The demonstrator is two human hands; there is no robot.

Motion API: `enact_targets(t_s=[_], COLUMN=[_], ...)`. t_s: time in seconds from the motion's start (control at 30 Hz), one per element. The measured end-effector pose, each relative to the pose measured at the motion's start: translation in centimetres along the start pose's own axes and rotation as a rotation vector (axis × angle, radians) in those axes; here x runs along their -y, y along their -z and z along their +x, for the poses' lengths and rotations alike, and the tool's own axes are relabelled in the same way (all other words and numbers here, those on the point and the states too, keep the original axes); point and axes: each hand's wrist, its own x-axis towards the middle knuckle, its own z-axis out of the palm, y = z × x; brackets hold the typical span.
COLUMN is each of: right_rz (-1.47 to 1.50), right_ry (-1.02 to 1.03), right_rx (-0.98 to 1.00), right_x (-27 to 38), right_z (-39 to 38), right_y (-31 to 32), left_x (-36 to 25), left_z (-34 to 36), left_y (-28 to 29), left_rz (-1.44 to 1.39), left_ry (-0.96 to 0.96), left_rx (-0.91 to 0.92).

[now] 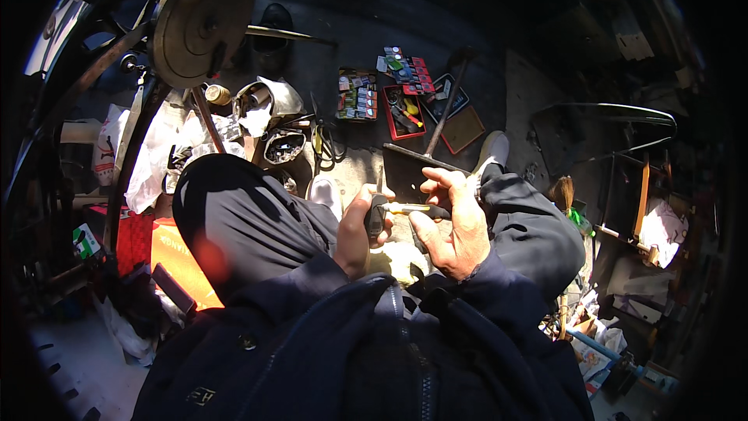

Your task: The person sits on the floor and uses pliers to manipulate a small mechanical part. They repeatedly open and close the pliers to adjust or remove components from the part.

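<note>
Between my knees, my left hand (356, 228) grips a small dark rounded object (376, 217), which looks like a key fob. A thin strip stands up from its top; what the strip is, I cannot make out. From the other side my right hand (458, 228) holds a slim tool, like a small screwdriver (409, 208), with a pale yellow part and a black end. My thumb lies below the black end and my fingers curl above it. The tool's pale end meets the dark object, but the contact point is too small to see clearly.
Ahead on the ground lie a red tray of small tools (403, 113), several small coloured packs (358, 93) and a brown-lined tray (463, 129). A long-handled metal piece (436, 129) stands before my hands. A large wheel (201, 25) rises at left, near bags (152, 171). A dark frame (608, 136) stands right.
</note>
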Motion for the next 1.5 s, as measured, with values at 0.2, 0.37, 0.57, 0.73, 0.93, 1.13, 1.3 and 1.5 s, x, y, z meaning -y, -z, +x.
enact_targets(t_s=[0.2, 0.37, 0.57, 0.73, 0.93, 1.13, 1.3, 1.5], right_rz=[-0.058, 0.012, 0.008, -0.015, 0.009, 0.005, 0.005, 0.034], right_ry=[-0.069, 0.014, -0.125, 0.036, -0.202, -0.015, -0.149, -0.041], right_rx=[0.067, -0.051, 0.060, -0.015, 0.020, -0.049, -0.007, -0.015], right_x=[-0.2, -0.4, -0.8, -1.2, -1.0, -1.5, -1.9, -2.6], right_z=[-0.5, -0.7, -1.1, -1.3, -1.8, -1.9, -2.4, -2.8], right_y=[-0.3, -0.6, -0.5, -0.8, -0.8, -1.5, -1.4, -1.5], left_x=[-0.1, -0.1, -0.2, -0.2, -0.3, -0.1, -0.1, 0.5], left_z=[0.0, -0.1, -0.1, 0.0, 0.0, 0.0, 0.1, 0.5], left_y=[0.2, 0.1, 0.1, 0.1, 0.2, 0.2, 0.3, 0.6], left_rz=[0.032, 0.048, 0.078, 0.079, 0.123, 0.142, 0.165, 0.180], left_ry=[0.020, 0.036, 0.037, 0.042, 0.031, 0.031, 0.015, 0.007], left_rx=[0.048, 0.012, -0.004, -0.016, 0.003, 0.013, -0.001, -0.003])
